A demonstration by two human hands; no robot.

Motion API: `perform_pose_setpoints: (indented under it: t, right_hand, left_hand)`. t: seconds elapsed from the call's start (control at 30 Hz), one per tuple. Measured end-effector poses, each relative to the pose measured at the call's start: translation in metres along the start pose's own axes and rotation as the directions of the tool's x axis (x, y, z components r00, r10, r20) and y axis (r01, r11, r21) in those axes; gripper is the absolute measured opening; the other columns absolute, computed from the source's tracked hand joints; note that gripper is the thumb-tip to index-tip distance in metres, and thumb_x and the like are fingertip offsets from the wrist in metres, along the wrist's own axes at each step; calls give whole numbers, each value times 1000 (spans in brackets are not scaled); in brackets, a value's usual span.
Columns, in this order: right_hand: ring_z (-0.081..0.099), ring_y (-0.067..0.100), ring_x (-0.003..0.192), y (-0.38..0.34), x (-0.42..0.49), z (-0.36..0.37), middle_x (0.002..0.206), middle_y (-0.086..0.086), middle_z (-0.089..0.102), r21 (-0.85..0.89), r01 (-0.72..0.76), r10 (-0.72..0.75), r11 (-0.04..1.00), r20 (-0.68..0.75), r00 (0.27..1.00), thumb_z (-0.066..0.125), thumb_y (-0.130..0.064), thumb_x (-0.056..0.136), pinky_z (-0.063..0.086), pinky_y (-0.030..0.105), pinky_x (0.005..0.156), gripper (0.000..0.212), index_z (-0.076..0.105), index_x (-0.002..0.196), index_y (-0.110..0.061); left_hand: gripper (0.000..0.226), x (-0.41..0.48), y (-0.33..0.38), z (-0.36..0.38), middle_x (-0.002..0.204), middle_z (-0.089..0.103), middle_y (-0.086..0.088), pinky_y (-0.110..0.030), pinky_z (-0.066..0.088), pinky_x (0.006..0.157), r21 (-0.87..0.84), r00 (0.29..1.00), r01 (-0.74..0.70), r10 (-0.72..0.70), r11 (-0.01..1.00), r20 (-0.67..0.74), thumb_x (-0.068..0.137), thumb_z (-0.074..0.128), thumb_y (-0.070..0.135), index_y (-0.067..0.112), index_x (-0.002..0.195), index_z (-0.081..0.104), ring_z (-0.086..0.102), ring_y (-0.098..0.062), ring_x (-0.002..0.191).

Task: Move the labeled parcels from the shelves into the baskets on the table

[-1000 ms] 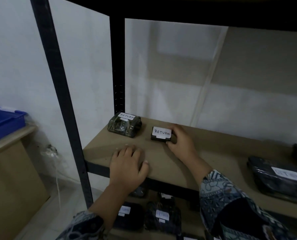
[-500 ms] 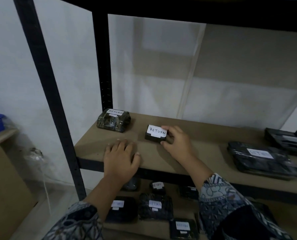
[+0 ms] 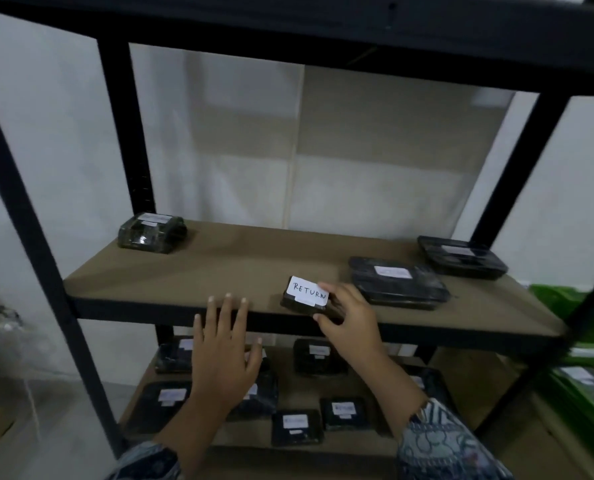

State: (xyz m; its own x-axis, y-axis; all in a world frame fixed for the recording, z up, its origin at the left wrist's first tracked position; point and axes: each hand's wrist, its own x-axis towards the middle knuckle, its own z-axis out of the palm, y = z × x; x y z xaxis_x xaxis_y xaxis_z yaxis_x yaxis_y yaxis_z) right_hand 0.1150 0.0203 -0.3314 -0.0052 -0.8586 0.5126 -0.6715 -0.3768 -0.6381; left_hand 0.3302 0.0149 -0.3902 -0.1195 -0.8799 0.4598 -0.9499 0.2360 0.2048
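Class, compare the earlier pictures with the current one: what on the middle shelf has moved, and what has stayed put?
The right hand, now gripping the RETURN parcel, has drawn it away from the wrapped parcel to the front edge of the shelf and tilted it up. The left hand has slid back to that edge, fingers spread. The wrapped parcel and flat parcels stayed put.

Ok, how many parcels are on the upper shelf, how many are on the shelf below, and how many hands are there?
RETURN parcel, held by the right hand: 1
Other parcels on the upper shelf: 3
Parcels on the lower shelf: at least 7, some partly hidden
Hands, counting the left hand: 2
Total: at least 13
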Motion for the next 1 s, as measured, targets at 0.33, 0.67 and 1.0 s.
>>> perform_pose_setpoints:
  t: [0.33, 0.67, 1.0]
  right_hand:
    - [51, 5, 111, 72, -113, -145, 119, -5, 56, -138, -113, 103, 984, -75, 992, 74, -6, 75, 41, 6, 89, 51, 59, 122, -19]
    - [58, 15, 103, 159, -209, -279, 112, 1, 61, -262, -322, 270, 910, -215, 938, 72, -2, 66, 39, 12, 83, 49, 63, 113, -14]
    - [56, 13, 96, 239, -243, -355, 109, 4, 59, -247, -522, 435, 817, -331, 838, 63, -18, 69, 45, 19, 72, 43, 62, 112, -13]
  left_hand:
    - [68, -70, 179, 35, 135, 51, -15, -56, 42, 96, -39, 967, -172, 176, 984, 182, 72, 54, 45, 13, 131, 51, 48, -35, 124]
    - [64, -100, 349, 64, 150, 34, -3, -47, 14, 111, -267, 884, -351, 412, 898, 223, 86, 47, 45, 22, 144, 34, 24, -25, 140]
    - [64, -93, 476, 124, 135, 53, -6, -50, 44, 96, -448, 762, -470, 606, 761, 228, 78, 39, 47, 16, 132, 51, 48, -29, 126]
